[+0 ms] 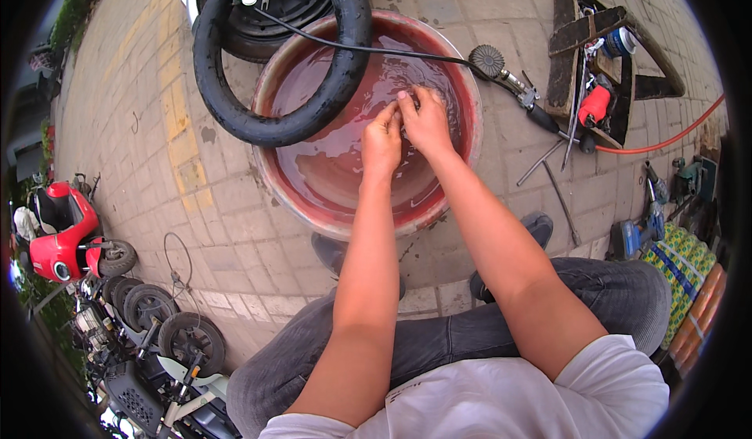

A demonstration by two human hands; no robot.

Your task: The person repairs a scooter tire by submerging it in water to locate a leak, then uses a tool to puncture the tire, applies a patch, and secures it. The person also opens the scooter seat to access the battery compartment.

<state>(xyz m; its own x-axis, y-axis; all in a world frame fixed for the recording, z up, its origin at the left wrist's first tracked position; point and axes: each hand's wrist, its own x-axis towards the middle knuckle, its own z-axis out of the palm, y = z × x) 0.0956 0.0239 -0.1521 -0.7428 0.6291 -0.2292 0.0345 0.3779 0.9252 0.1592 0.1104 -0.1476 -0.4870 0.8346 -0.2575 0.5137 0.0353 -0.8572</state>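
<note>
The daylight is bright and even — shadows on the paving [235, 235] are soft and weak. Water [329, 161] in the red basin [468, 130] gives pale, wavy reflections. The wide lens bends straight lines near the edges, and the corners become black, with a bluish fringe. The middle is quite sharp.

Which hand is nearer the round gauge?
The right hand: it is over the red basin, to the lower left of the round gauge. The left hand is farther left, also over the basin.
</note>
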